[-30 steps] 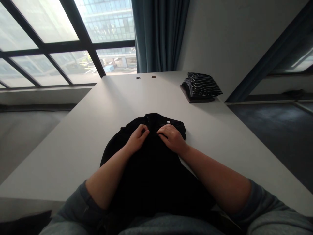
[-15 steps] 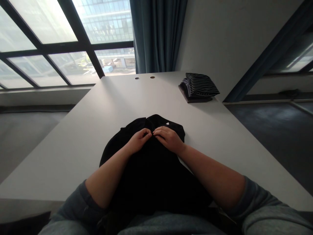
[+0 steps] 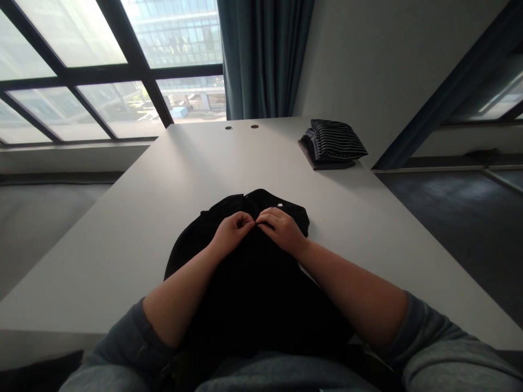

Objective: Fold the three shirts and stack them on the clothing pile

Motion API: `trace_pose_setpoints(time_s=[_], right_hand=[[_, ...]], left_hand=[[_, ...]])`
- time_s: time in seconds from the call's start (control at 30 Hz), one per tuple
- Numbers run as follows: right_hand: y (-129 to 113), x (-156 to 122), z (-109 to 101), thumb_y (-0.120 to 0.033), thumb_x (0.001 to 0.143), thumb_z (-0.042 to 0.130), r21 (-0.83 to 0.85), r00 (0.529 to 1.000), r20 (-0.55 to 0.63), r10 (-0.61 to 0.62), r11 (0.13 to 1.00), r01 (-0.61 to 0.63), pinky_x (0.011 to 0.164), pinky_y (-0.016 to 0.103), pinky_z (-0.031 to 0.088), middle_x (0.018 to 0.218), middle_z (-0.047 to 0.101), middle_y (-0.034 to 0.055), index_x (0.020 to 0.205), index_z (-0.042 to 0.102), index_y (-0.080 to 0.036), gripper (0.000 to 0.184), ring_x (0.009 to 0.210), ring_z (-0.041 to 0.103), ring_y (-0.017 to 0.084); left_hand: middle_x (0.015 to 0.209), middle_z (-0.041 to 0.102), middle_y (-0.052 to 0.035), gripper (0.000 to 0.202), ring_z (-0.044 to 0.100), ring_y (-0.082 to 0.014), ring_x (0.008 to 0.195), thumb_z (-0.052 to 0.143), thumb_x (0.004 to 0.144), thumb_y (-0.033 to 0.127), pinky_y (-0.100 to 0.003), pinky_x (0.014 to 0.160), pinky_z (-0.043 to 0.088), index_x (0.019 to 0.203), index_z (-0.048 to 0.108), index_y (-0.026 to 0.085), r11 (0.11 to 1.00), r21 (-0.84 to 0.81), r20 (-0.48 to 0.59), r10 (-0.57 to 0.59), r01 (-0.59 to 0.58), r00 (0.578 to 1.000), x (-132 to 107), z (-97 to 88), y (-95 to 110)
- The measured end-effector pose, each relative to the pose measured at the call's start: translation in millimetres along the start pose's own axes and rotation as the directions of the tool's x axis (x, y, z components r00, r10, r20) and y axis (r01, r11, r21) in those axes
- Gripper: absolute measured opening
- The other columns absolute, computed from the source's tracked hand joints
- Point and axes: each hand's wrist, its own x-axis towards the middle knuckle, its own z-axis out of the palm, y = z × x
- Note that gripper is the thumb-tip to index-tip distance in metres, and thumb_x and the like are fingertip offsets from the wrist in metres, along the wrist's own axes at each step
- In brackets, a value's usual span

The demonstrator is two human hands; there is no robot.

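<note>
A black collared garment [image 3: 261, 294], probably a shirt, lies on the white table, its far end towards the window and its near end by my body. A small white mark [image 3: 280, 205] shows on its upper right part. My left hand [image 3: 233, 231] pinches the cloth at the middle, just below the collar opening. Fingertip to fingertip with it, my right hand [image 3: 281, 230] is closed on the same spot from the right. Whatever small fastening may sit between the fingers is too dark and small to make out.
On the white table [image 3: 196, 163], a stack of folded dark clothes [image 3: 312, 149] stands at the back right, topped by a black piece with white stripes [image 3: 339, 139]. Two round cable holes [image 3: 254, 126] lie near the far edge. Behind hangs a blue curtain [image 3: 263, 60] beside the window.
My fingers have shifted slightly, and the left thumb and forefinger now form a rounder pinch meeting the right fingertips. The garment stays in nearly the same place.
</note>
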Motion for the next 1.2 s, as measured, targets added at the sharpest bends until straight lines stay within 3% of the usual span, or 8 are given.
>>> trace_pose_setpoints(time_s=[0.23,0.4,0.63,0.83,0.97,1.2], right_hand=[[0.6,0.5,-1.6,-0.020,0.097,0.065,0.018,0.997,0.010,0.074,0.997,-0.074,0.086,0.037,0.056,0.091,0.072,0.0043,0.095,0.073,-0.024,0.009,0.088,0.069,0.021],[4.5,0.6,-1.9,-0.017,0.094,0.067,0.119,0.995,0.023,0.094,0.988,-0.096,0.087,0.035,0.058,0.097,0.076,0.0040,0.098,0.077,-0.024,0.012,0.090,0.073,0.020],[9.9,-0.6,0.6,-0.010,0.090,0.065,0.149,0.993,0.064,0.102,0.983,-0.110,0.091,0.036,0.058,0.103,0.076,0.0043,0.105,0.077,-0.024,0.024,0.095,0.073,0.020],[6.6,-0.7,0.9,-0.012,0.093,0.065,0.070,0.996,0.035,0.086,0.994,-0.088,0.088,0.037,0.057,0.101,0.067,0.0067,0.103,0.076,-0.022,0.018,0.095,0.067,0.021],[5.6,0.3,-1.6,-0.011,0.095,0.062,0.079,0.995,0.086,0.051,0.995,-0.058,0.092,0.038,0.056,0.102,0.068,0.0069,0.103,0.073,-0.021,0.017,0.097,0.067,0.022],[-1.6,3.5,-3.3,-0.011,0.100,0.053,-0.056,0.993,0.117,0.002,0.998,0.004,0.096,0.042,0.055,0.103,0.067,0.0094,0.104,0.068,-0.020,0.017,0.100,0.065,0.025]], left_hand=[[0.092,0.078,-0.0023,0.017,0.070,-0.0203,0.084,0.077,0.082,0.033,-0.032,0.078,0.053,0.095,0.075,0.023,0.985,0.157,0.036,0.074,-0.078,0.997,-2.5,-3.3,4.9],[0.087,0.077,0.0000,0.007,0.068,-0.0179,0.078,0.070,0.086,0.028,-0.029,0.071,0.049,0.087,0.075,0.023,0.970,0.228,-0.031,0.092,-0.083,0.995,-5.0,-0.4,9.5],[0.081,0.072,0.0019,0.004,0.056,-0.0116,0.063,0.065,0.084,0.018,-0.024,0.058,0.040,0.082,0.069,0.020,0.954,0.263,-0.028,0.157,-0.144,0.987,-6.1,0.3,10.6],[0.097,0.076,-0.0011,0.005,0.065,-0.0143,0.077,0.063,0.087,0.018,-0.025,0.061,0.043,0.084,0.067,0.020,0.954,0.202,0.004,0.227,-0.223,0.974,-4.6,-2.2,7.0],[0.098,0.075,-0.0021,0.006,0.067,-0.0162,0.084,0.062,0.091,0.021,-0.026,0.066,0.045,0.087,0.066,0.020,0.945,0.180,0.059,0.267,-0.274,0.962,-3.8,-6.3,7.2],[0.101,0.075,-0.0028,0.005,0.068,-0.0189,0.091,0.063,0.092,0.025,-0.029,0.071,0.048,0.091,0.066,0.021,0.963,0.143,0.064,0.223,-0.230,0.973,-0.8,-8.3,2.2]])
